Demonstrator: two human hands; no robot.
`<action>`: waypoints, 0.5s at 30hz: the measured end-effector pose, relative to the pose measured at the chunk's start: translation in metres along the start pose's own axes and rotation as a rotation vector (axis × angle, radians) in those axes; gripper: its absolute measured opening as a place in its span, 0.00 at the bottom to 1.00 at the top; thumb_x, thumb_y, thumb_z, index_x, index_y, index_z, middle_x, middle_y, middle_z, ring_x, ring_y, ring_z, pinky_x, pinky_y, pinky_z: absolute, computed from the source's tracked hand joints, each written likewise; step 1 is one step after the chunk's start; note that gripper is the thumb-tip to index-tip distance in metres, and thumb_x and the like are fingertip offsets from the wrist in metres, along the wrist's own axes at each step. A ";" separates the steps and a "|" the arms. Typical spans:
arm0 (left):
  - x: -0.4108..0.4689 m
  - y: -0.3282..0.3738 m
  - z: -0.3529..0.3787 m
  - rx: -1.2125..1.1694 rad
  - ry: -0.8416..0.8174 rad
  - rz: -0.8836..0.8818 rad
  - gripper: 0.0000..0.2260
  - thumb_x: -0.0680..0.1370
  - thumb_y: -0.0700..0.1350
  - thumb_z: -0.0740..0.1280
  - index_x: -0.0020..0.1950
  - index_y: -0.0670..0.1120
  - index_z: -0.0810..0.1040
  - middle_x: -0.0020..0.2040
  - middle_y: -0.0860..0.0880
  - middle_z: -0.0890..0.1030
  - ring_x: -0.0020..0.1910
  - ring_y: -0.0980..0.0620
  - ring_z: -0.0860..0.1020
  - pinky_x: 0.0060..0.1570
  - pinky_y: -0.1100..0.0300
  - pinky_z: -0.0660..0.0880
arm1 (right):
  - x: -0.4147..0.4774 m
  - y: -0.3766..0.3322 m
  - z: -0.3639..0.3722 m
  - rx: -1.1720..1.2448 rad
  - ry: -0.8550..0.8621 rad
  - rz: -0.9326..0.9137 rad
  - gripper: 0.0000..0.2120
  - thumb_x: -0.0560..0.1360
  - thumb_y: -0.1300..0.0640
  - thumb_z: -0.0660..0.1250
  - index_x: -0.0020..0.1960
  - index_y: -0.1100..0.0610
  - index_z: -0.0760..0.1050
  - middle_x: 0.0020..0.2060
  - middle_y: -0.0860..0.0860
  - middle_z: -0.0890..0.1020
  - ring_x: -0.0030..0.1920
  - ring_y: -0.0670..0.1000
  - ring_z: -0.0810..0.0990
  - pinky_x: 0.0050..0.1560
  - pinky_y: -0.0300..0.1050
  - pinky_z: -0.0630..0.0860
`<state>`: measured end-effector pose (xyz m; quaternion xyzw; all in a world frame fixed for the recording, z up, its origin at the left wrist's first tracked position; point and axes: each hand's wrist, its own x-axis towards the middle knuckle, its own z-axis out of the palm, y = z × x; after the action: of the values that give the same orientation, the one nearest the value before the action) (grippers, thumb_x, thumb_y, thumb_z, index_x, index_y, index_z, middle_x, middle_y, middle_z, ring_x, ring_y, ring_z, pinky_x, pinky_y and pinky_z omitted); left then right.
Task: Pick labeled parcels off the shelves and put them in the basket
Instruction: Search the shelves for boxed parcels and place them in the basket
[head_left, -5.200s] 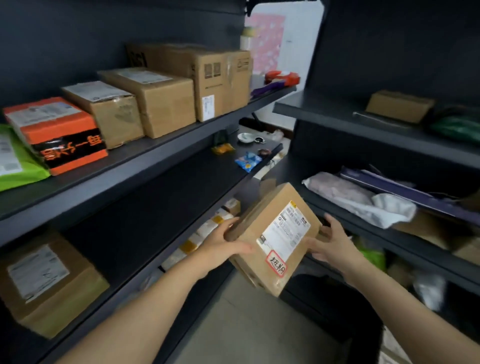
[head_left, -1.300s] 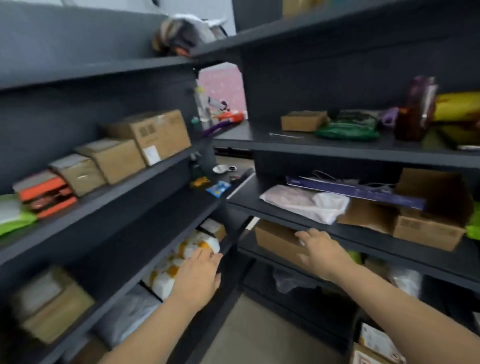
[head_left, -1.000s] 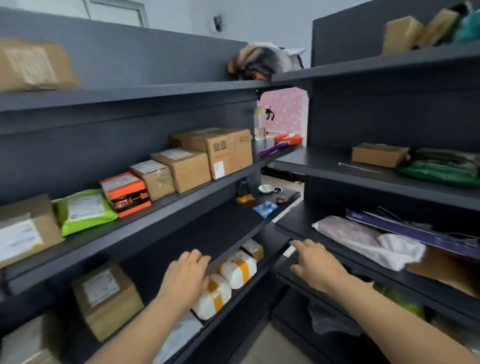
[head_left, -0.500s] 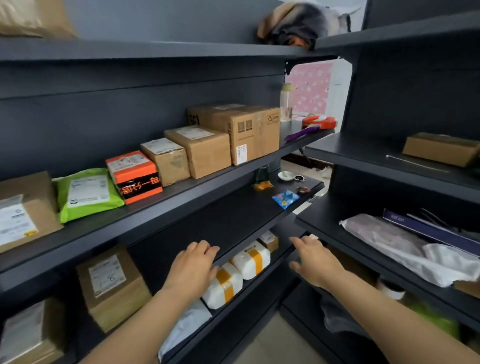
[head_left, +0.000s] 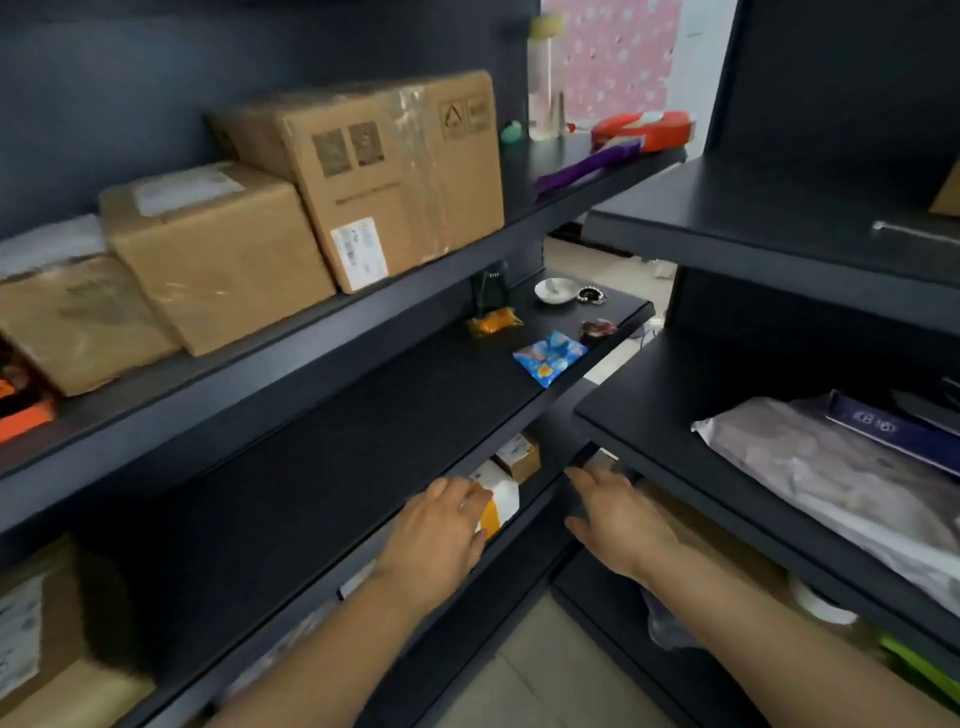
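Observation:
My left hand (head_left: 441, 530) reaches palm down with straight fingers toward a white parcel with orange tape (head_left: 501, 501) on a low left shelf; the fingertips lie at its edge. A small brown box (head_left: 519, 457) sits just behind that parcel. My right hand (head_left: 618, 519) is stretched out with relaxed fingers at the corner of the right shelf unit and holds nothing. Three labeled cardboard boxes stand on the upper left shelf: a large one (head_left: 379, 176), a medium one (head_left: 213, 254) and a smaller one (head_left: 78, 317). The basket is out of view.
On the middle left shelf (head_left: 337, 441) lie a blue snack packet (head_left: 548, 356), an orange packet (head_left: 493, 325) and a small white dish (head_left: 556, 288). A grey plastic mailer (head_left: 831, 483) lies on the right shelf. Another labeled box (head_left: 47, 639) sits at lower left. Tiled floor shows between the units.
The camera has moved closer and tilted down. Both hands have moved forward and lower, the left one reaching the white and orange parcel. The parcel held five seconds ago is gone from my hands.

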<state>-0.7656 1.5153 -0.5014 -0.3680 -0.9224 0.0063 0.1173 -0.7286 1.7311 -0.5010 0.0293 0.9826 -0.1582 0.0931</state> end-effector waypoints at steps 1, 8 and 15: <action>0.009 0.001 0.015 -0.010 -0.008 0.001 0.21 0.59 0.50 0.80 0.50 0.49 0.82 0.42 0.53 0.79 0.39 0.54 0.79 0.32 0.63 0.76 | 0.011 0.006 0.007 0.015 -0.012 -0.002 0.29 0.79 0.51 0.59 0.77 0.53 0.52 0.72 0.53 0.62 0.70 0.56 0.62 0.67 0.47 0.64; 0.046 0.006 0.129 -0.063 -0.091 0.052 0.19 0.63 0.49 0.77 0.51 0.47 0.81 0.43 0.50 0.79 0.40 0.51 0.79 0.33 0.61 0.78 | 0.081 0.050 0.084 0.071 0.015 0.017 0.29 0.79 0.53 0.60 0.76 0.53 0.53 0.71 0.52 0.63 0.70 0.54 0.62 0.68 0.44 0.62; 0.065 -0.033 0.259 -0.065 -0.242 -0.157 0.24 0.81 0.49 0.58 0.76 0.47 0.58 0.73 0.47 0.63 0.71 0.48 0.62 0.69 0.55 0.62 | 0.166 0.082 0.176 0.140 0.093 0.030 0.28 0.79 0.53 0.61 0.76 0.54 0.54 0.72 0.53 0.62 0.70 0.55 0.62 0.68 0.47 0.64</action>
<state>-0.8914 1.5546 -0.7363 -0.2946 -0.9555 0.0116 -0.0068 -0.8535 1.7577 -0.7224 0.0578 0.9718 -0.2234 0.0476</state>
